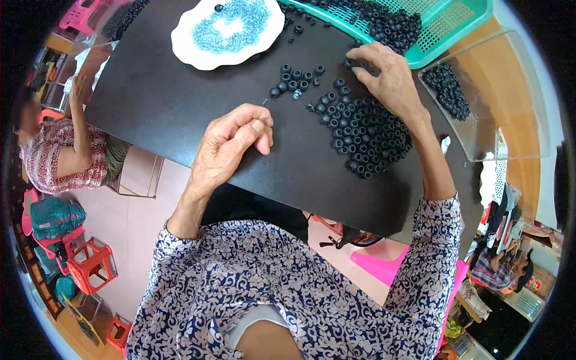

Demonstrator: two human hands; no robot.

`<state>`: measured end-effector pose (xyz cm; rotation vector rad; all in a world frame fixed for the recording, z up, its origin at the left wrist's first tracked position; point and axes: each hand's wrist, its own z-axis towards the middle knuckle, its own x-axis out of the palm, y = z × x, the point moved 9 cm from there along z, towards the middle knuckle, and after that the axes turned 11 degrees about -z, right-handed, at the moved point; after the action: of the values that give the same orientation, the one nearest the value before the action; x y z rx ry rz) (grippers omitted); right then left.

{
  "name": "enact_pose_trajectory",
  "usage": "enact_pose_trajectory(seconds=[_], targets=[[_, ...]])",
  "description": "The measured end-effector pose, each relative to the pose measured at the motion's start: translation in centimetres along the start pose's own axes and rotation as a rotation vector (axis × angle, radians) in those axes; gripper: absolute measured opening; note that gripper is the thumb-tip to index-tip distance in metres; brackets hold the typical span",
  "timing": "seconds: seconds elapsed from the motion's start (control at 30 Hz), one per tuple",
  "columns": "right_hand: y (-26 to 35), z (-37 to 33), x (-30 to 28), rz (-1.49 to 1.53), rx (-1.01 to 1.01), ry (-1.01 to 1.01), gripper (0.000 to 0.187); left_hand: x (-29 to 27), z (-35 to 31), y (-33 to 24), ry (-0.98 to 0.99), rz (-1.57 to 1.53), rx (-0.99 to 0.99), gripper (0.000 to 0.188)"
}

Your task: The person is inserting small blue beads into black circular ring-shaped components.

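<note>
My left hand is closed in a pinch over the dark table, with a thin metal pin-like piece sticking up from its fingertips. My right hand reaches over the far right side, its thumb and forefinger closed on a black bead. Below the right hand lies a large pile of round black beads with holes. A smaller cluster of black beads sits between the two hands, and by it lies a small shiny bluish piece.
A white scalloped plate with tiny blue-grey pieces stands at the far left. At the back right is a green basket of black beads, beside a clear plastic box with more. Another person sits at the left.
</note>
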<state>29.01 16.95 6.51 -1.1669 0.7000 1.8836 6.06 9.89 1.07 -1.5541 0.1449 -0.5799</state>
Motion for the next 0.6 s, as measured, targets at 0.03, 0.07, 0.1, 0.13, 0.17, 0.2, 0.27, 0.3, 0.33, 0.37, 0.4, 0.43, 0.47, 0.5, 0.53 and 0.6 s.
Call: enact_pose_trajectory(seconds=[0.03,0.07,0.1,0.13,0.17,0.2,0.27,0.3,0.33,0.37,0.4,0.43,0.47,0.5,0.53,0.6], targets=[[0.2,0.2,0.0,0.002,0.0,0.0,0.022,0.0,-0.1,-0.1,0.011,-0.002,0.009,0.016],[0.3,0.4,-0.3,-0.018,0.033,-0.027,0.022,0.0,-0.2,0.0,0.017,-0.033,0.014,0.016],[0.1,0.8,-0.6,-0.042,0.065,-0.056,0.023,-0.1,-0.2,0.1,0.018,-0.031,0.017,0.016],[0.0,1.2,-0.7,-0.043,0.062,-0.06,0.023,0.0,-0.2,0.2,0.022,-0.035,0.01,0.016],[-0.9,1.5,-0.7,-0.025,0.131,-0.058,0.023,0.0,-0.2,0.2,0.024,-0.037,0.004,0.015],[-1.6,1.7,-0.7,-0.008,0.205,-0.055,0.023,0.1,-0.3,0.2,0.033,-0.031,-0.018,0.015],[-1.4,3.0,0.0,0.025,0.197,-0.053,0.023,0.1,-0.3,0.0,0.05,-0.019,-0.001,0.015],[-1.2,3.8,0.5,0.059,0.187,-0.048,0.024,0.1,-0.2,0.0,0.065,-0.009,0.014,0.015],[-0.8,4.8,1.3,0.069,0.18,-0.045,0.025,0.1,-0.2,0.0,0.077,0.011,0.023,0.015],[-0.3,5.6,2.0,0.067,0.177,-0.045,0.025,0.0,-0.3,-0.2,0.076,0.01,0.026,0.015],[0.5,6.4,2.8,0.122,0.175,-0.027,0.026,0.1,-0.3,-0.1,0.076,0.008,0.0,0.016],[1.1,7.2,3.5,0.177,0.172,-0.008,0.027,0.0,-0.3,0.1,0.077,0.005,-0.026,0.018],[1.7,8.0,4.4,0.142,0.108,0.026,0.03,0.0,-0.3,0.1,0.086,0.0,-0.031,0.017],[2.1,8.7,4.7,0.141,0.101,0.029,0.03,-0.2,-0.4,0.1,0.08,-0.004,-0.027,0.017],[2.7,9.3,5.3,0.114,0.081,0.07,0.03,-0.2,-0.4,0.1,0.087,-0.004,-0.037,0.017],[3.1,9.7,5.5,0.111,0.087,0.064,0.026,-0.3,-0.4,0.2,0.09,-0.007,-0.046,0.016]])
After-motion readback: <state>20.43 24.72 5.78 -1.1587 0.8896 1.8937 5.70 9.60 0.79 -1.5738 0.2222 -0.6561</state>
